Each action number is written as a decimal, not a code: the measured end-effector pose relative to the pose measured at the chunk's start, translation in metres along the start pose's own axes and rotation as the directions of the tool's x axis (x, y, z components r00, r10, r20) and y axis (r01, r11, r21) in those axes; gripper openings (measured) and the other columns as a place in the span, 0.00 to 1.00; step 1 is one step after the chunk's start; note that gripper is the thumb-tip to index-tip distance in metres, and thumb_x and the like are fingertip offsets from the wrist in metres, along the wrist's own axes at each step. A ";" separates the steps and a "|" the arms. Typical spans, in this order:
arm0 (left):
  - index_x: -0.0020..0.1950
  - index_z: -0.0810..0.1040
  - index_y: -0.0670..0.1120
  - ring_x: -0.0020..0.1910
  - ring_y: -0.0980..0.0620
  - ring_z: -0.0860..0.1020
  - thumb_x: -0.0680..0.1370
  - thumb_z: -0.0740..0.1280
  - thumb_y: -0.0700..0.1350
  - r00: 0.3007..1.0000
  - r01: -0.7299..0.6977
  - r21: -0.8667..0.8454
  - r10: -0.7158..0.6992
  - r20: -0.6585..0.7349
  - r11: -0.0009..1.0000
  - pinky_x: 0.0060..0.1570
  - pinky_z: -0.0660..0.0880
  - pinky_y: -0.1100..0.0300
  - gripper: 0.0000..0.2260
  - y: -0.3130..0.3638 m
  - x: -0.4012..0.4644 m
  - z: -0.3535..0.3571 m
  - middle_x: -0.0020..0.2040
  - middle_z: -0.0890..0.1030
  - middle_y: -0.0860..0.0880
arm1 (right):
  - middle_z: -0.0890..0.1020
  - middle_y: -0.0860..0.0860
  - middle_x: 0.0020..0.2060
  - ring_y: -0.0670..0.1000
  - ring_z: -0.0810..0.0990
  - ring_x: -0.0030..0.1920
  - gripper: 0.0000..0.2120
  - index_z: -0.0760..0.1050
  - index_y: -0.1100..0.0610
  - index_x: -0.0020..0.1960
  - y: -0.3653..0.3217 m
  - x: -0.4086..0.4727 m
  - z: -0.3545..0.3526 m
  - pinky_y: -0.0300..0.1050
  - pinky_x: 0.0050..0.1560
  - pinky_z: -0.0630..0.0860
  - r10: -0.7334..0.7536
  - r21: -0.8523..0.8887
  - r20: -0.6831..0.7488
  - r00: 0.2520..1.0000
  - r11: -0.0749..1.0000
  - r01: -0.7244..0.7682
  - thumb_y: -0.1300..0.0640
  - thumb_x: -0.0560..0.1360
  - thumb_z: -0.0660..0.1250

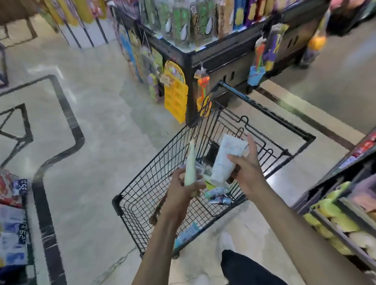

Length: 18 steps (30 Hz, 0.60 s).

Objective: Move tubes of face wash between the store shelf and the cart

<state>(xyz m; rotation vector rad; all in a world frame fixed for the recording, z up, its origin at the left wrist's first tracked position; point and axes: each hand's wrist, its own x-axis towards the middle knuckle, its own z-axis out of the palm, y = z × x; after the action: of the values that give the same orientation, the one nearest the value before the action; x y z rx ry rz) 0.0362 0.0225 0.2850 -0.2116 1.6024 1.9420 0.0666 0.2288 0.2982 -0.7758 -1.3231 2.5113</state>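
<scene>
Hands (211, 176) with tubes (226, 159) above cart (302, 137)

Little can be read. On the left, a dark price tag (22, 186) on the shelf edge shows white digits turned sideways, roughly "35.0". A second tag (22, 232) lower on the same edge shows digits like "29", too blurred to be sure. Red and white labels (365, 145) on the right shelf edge are illegible. Print on the tubes and on the hanging packs is smeared past reading.
</scene>
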 end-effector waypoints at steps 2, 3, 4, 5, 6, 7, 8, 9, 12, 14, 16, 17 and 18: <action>0.69 0.72 0.47 0.48 0.45 0.83 0.73 0.75 0.33 0.998 -0.002 -0.004 0.002 0.056 1.000 0.46 0.80 0.51 0.27 0.000 -0.011 0.007 0.58 0.83 0.40 | 0.80 0.46 0.63 0.54 0.82 0.57 0.42 0.58 0.37 0.79 -0.001 -0.019 -0.008 0.52 0.45 0.81 -0.030 0.023 -0.058 0.998 0.999 0.031 0.72 0.78 0.67; 0.68 0.73 0.47 0.46 0.46 0.82 0.77 0.72 0.35 0.997 -0.001 -0.012 0.001 0.083 1.000 0.45 0.79 0.52 0.22 0.001 -0.017 0.011 0.57 0.83 0.41 | 0.80 0.48 0.63 0.55 0.81 0.56 0.41 0.60 0.39 0.79 -0.001 -0.030 -0.014 0.50 0.43 0.81 -0.033 0.032 -0.089 0.995 0.999 0.036 0.71 0.77 0.67; 0.68 0.73 0.47 0.46 0.47 0.82 0.79 0.69 0.37 0.995 0.002 -0.016 0.000 0.103 1.000 0.43 0.79 0.52 0.18 0.000 -0.021 0.015 0.57 0.83 0.42 | 0.80 0.51 0.63 0.56 0.81 0.56 0.37 0.63 0.42 0.77 -0.002 -0.040 -0.019 0.49 0.42 0.80 -0.039 0.032 -0.112 0.993 0.999 0.043 0.69 0.76 0.69; 0.69 0.73 0.47 0.47 0.47 0.82 0.82 0.67 0.39 0.993 0.007 -0.020 -0.005 0.120 1.000 0.44 0.78 0.51 0.16 -0.002 -0.025 0.020 0.57 0.83 0.43 | 0.81 0.53 0.62 0.59 0.80 0.56 0.33 0.68 0.45 0.75 -0.003 -0.051 -0.026 0.49 0.42 0.80 -0.045 0.027 -0.134 0.990 0.998 0.049 0.67 0.75 0.71; 0.70 0.73 0.47 0.49 0.46 0.82 0.83 0.65 0.40 0.991 0.018 -0.028 -0.014 0.136 0.999 0.47 0.78 0.49 0.15 -0.004 -0.030 0.026 0.57 0.84 0.43 | 0.82 0.55 0.60 0.59 0.79 0.57 0.28 0.72 0.49 0.71 -0.004 -0.062 -0.032 0.51 0.45 0.79 -0.050 0.023 -0.149 0.988 0.998 0.054 0.65 0.73 0.72; 0.71 0.73 0.46 0.50 0.44 0.83 0.83 0.65 0.41 0.988 0.026 -0.026 -0.021 0.153 0.999 0.49 0.78 0.47 0.16 -0.007 -0.033 0.032 0.57 0.84 0.42 | 0.82 0.56 0.59 0.59 0.79 0.57 0.24 0.75 0.52 0.68 -0.005 -0.073 -0.040 0.52 0.48 0.79 -0.055 0.027 -0.161 0.985 0.998 0.060 0.64 0.73 0.72; 0.71 0.74 0.47 0.51 0.43 0.83 0.83 0.65 0.41 0.985 0.028 -0.018 -0.024 0.168 0.999 0.50 0.79 0.45 0.16 -0.010 -0.037 0.038 0.56 0.85 0.42 | 0.83 0.58 0.60 0.59 0.80 0.57 0.21 0.76 0.55 0.66 -0.006 -0.084 -0.049 0.53 0.50 0.79 -0.068 0.036 -0.176 0.982 0.997 0.075 0.65 0.75 0.72; 0.68 0.75 0.48 0.51 0.41 0.83 0.82 0.65 0.40 0.981 0.024 -0.002 -0.023 0.192 1.000 0.52 0.80 0.43 0.14 -0.012 -0.044 0.047 0.56 0.85 0.43 | 0.83 0.61 0.62 0.60 0.80 0.56 0.19 0.77 0.57 0.66 -0.009 -0.096 -0.058 0.53 0.51 0.80 -0.087 0.051 -0.189 0.978 0.994 0.098 0.65 0.76 0.71; 0.62 0.78 0.50 0.55 0.39 0.84 0.82 0.66 0.39 0.953 -0.013 0.066 -0.008 0.302 0.998 0.59 0.77 0.40 0.11 -0.018 -0.065 0.076 0.56 0.86 0.44 | 0.83 0.61 0.61 0.59 0.84 0.53 0.18 0.78 0.56 0.65 -0.020 -0.132 -0.085 0.55 0.50 0.81 -0.152 0.063 -0.250 0.956 0.983 0.172 0.65 0.76 0.70; 0.62 0.78 0.48 0.56 0.38 0.83 0.81 0.68 0.38 0.936 -0.050 0.074 0.021 0.352 0.996 0.57 0.80 0.41 0.11 -0.021 -0.076 0.093 0.53 0.87 0.46 | 0.84 0.58 0.60 0.59 0.85 0.54 0.18 0.78 0.54 0.64 -0.024 -0.149 -0.099 0.58 0.54 0.82 -0.181 0.066 -0.277 0.944 0.976 0.207 0.65 0.77 0.71; 0.63 0.77 0.43 0.51 0.37 0.83 0.80 0.68 0.35 0.914 -0.062 0.074 0.026 0.405 0.995 0.46 0.82 0.46 0.11 -0.029 -0.092 0.118 0.47 0.86 0.46 | 0.84 0.58 0.62 0.63 0.82 0.61 0.20 0.76 0.54 0.67 -0.031 -0.175 -0.121 0.63 0.63 0.78 -0.216 0.069 -0.307 0.927 0.966 0.248 0.64 0.76 0.72; 0.63 0.76 0.41 0.49 0.37 0.83 0.80 0.69 0.34 0.906 -0.061 0.077 0.023 0.423 0.995 0.43 0.82 0.49 0.12 -0.034 -0.100 0.131 0.46 0.86 0.45 | 0.83 0.58 0.63 0.64 0.81 0.64 0.21 0.76 0.55 0.68 -0.035 -0.188 -0.132 0.64 0.66 0.76 -0.233 0.063 -0.318 0.919 0.962 0.266 0.64 0.76 0.72; 0.63 0.75 0.41 0.48 0.38 0.84 0.79 0.70 0.34 0.897 -0.065 0.093 0.017 0.442 0.994 0.43 0.82 0.49 0.13 -0.038 -0.108 0.144 0.47 0.86 0.45 | 0.83 0.58 0.64 0.64 0.81 0.65 0.22 0.75 0.55 0.69 -0.038 -0.201 -0.143 0.65 0.67 0.75 -0.250 0.054 -0.332 0.909 0.957 0.283 0.63 0.76 0.73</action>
<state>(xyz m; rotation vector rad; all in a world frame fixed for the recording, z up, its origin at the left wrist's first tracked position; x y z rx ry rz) 0.1799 0.1228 0.3420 0.2927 1.4024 1.7673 0.3097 0.2714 0.3349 -0.8720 -1.0976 2.1105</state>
